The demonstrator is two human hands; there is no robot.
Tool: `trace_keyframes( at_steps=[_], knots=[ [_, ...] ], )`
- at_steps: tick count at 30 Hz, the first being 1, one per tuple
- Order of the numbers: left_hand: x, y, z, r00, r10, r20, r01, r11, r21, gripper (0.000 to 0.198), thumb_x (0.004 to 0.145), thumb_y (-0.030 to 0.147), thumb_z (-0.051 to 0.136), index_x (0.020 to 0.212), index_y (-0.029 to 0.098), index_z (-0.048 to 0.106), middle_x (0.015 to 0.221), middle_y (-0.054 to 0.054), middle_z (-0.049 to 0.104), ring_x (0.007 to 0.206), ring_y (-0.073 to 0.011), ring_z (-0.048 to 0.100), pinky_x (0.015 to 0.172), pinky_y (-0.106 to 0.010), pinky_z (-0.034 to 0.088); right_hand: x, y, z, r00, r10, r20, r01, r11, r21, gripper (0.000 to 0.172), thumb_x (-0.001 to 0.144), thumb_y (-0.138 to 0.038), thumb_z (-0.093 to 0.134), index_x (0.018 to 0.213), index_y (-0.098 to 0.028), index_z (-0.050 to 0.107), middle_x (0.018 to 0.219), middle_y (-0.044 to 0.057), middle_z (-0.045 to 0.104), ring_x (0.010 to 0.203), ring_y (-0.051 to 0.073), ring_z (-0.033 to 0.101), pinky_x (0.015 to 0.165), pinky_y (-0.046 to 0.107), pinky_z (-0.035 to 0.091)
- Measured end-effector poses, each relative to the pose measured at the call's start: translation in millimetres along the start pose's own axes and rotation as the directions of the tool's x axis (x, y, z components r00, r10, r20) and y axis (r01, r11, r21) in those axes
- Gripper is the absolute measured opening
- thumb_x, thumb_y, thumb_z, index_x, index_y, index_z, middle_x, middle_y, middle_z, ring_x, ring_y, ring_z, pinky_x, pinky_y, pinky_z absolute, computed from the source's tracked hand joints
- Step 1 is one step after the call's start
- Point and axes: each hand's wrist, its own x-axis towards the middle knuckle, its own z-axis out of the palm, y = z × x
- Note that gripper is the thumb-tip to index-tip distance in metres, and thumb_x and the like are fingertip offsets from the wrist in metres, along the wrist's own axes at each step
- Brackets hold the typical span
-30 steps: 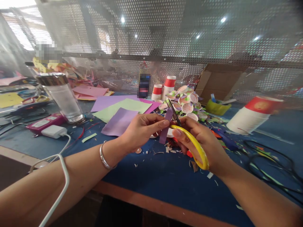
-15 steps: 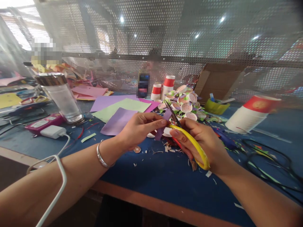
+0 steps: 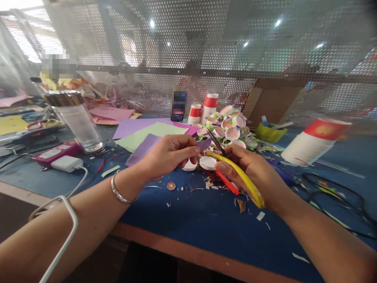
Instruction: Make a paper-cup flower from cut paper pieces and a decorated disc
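My left hand [image 3: 176, 154] pinches a small strip of purple paper [image 3: 204, 144] between thumb and fingers. In my right hand [image 3: 246, 167] is a pair of scissors with yellow handles [image 3: 240, 173]; its dark blades point up and left, close to the strip's right end. Whether the blades touch the paper I cannot tell. Below my hands lie shallow white paper cup bottoms [image 3: 208, 162] and a red-handled tool [image 3: 226, 181], partly hidden. Sheets of purple paper [image 3: 144, 147] and pale green paper [image 3: 156, 131] lie beyond my left hand.
A heap of decorated cup pieces [image 3: 232, 131] stands behind the scissors. Stacked paper cups [image 3: 316, 141] lean at right, near a black cable [image 3: 338, 196]. A glass bottle [image 3: 82, 125] and a white charger [image 3: 66, 164] stand at left. Paper scraps litter the blue table [image 3: 188, 224].
The purple strip, which hung down between my hands, is now shorter and turned sideways. My left hand has moved slightly left and up, and my right hand slightly right.
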Motion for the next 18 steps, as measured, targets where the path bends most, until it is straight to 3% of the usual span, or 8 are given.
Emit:
trace_keyframes(
  at_steps=[6,18],
  knots=[
    [0.3,-3.3,-5.7,1.000,-0.026,-0.005,0.026,0.988,0.153,0.022,0.089,0.035,0.066,0.075,0.017,0.065,0.058,0.003,0.053,0.049,-0.0065,0.041,0.046,-0.023,0.026,-0.6,8.1,-5.0,0.994,0.009,0.106,-0.001,0.997,-0.081,0.036,0.086,-0.050,0.075,0.109,-0.026,0.062,0.093,0.002,0.073,0.074,0.017,0.067,0.062,0.027,0.053],
    [-0.4,0.2,-10.3,0.998,-0.057,0.005,0.054,0.967,0.250,0.019,0.086,0.032,0.065,0.081,0.015,0.072,0.065,0.001,0.060,0.054,-0.0083,0.045,0.054,-0.023,0.036,0.8,10.7,-9.2,0.993,-0.009,0.119,0.038,0.968,-0.247,0.034,0.082,-0.051,0.077,0.103,-0.025,0.068,0.087,0.002,0.075,0.067,0.018,0.066,0.056,0.027,0.047]
  ],
)
